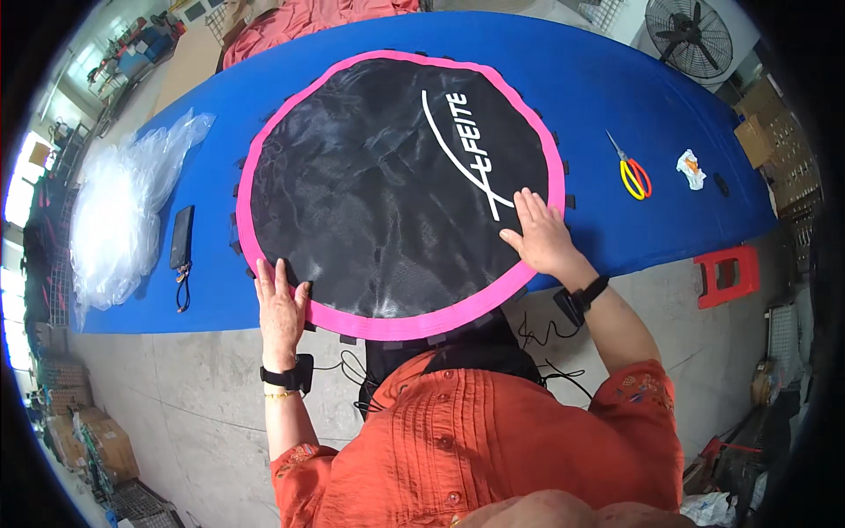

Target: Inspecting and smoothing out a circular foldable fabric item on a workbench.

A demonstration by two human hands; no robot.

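Note:
A round black mesh mat (pixel 378 185) with a bright pink border and white printing lies flat on a blue-covered table (pixel 607 79). Short black tabs stick out around its rim. My left hand (pixel 282 304) rests on the pink border at the near left, its fingers stretched forward. On the near right, my right hand (pixel 541 233) lies flat across the border and the black mesh, fingers extended and thumb apart. Neither hand grips anything.
Clear plastic bags (pixel 128 211) are heaped at the left, beside a black wallet (pixel 181 238) with a wrist strap. Scissors (pixel 634 172) with red and yellow handles and a crumpled wrapper (pixel 691 169) lie at the right. A red stool (pixel 729 275) stands beyond the table's right edge.

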